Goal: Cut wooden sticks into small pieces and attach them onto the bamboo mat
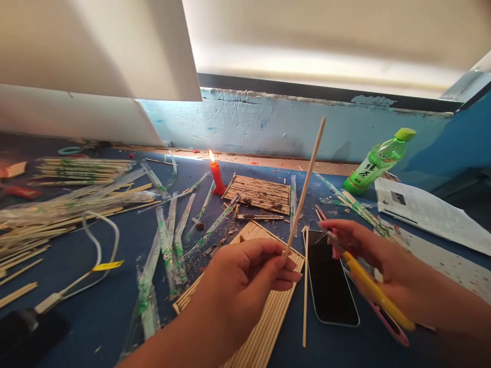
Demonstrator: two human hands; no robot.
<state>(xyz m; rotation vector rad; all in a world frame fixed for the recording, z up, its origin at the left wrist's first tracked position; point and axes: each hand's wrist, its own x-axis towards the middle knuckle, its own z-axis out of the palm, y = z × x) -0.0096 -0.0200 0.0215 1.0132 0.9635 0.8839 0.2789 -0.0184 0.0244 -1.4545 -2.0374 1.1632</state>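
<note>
Blurred yellow-handled tool (371, 282), stick panel (270, 319) partly hidden, cut off below

Bright glare up top, beside white panel (95, 51); blue tabletop (92, 317) dimmer. R hand (378, 253) & yellow tool handle (378, 294) blurry; L edge smeared.

1. Stick (307, 179), leaning toward one o'clock: plain pale tan.
2. Tool (372, 283) at four o'clock: bright yellow handle.
3. Lower mat (264, 322) at six o'clock: light tan, striped lengthwise by its rods.
4. Upper mat (259, 193), near the centre: tan stripes under dark brown blotches.
5. Candle (217, 178) at nine o'clock, close to centre: red, with yellow-white flame.
6. Bottle (375, 166) at three o'clock: green, its whitish label bearing black characters, cap yellow-green.
7. Phone (332, 286) between four and five o'clock: black screen, pale rim.
8. Wrappers (148, 286) toward eight o'clock: clear, printed green.
9. Tabletop (99, 317): deep blue.
</note>
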